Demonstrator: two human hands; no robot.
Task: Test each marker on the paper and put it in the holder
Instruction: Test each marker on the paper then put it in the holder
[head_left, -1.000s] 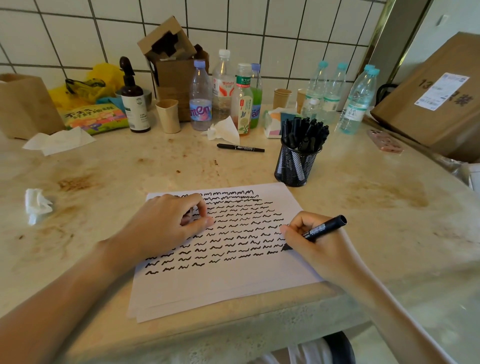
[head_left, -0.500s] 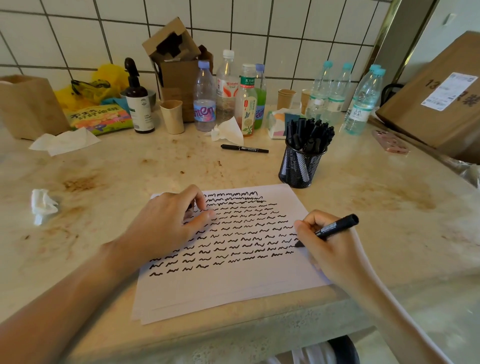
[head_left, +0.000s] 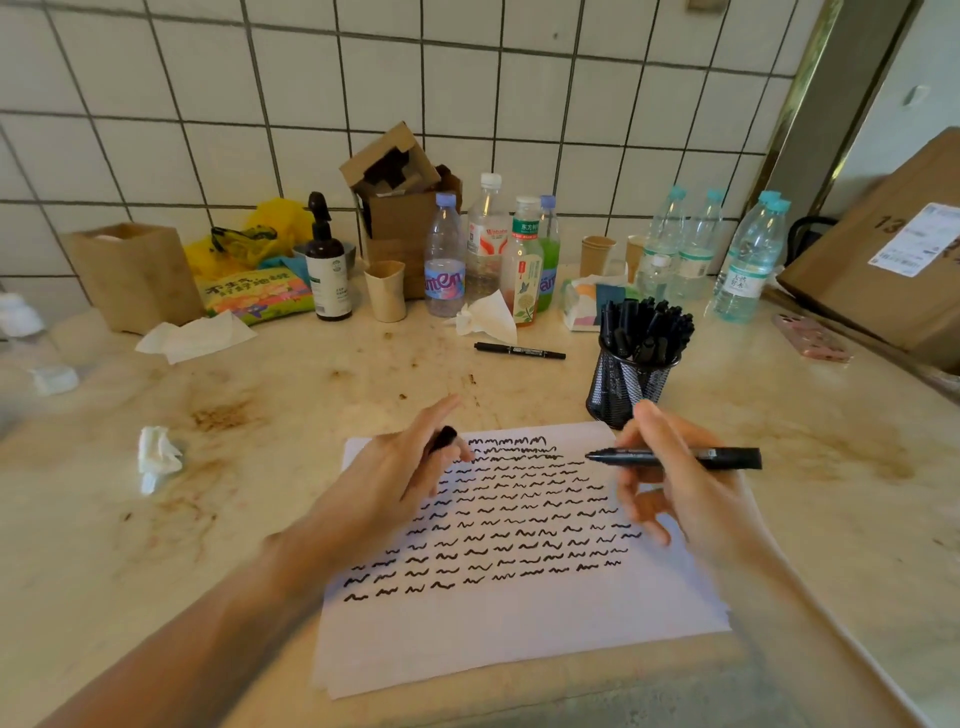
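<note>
Head view: cap (head_left: 443, 438) half-hidden in left hand (head_left: 402, 470) fingers.

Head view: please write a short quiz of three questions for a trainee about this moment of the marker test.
1. True or false: the right hand holds the marker level above the paper.
2. What small black thing does the left hand hold? A. a marker cap B. a phone C. a bottle lid
3. Fill in: one loose marker lies on the table, to the ____ of the mesh holder.

Key: 1 true. 2 A, it looks like the cap. 3 left.
</note>
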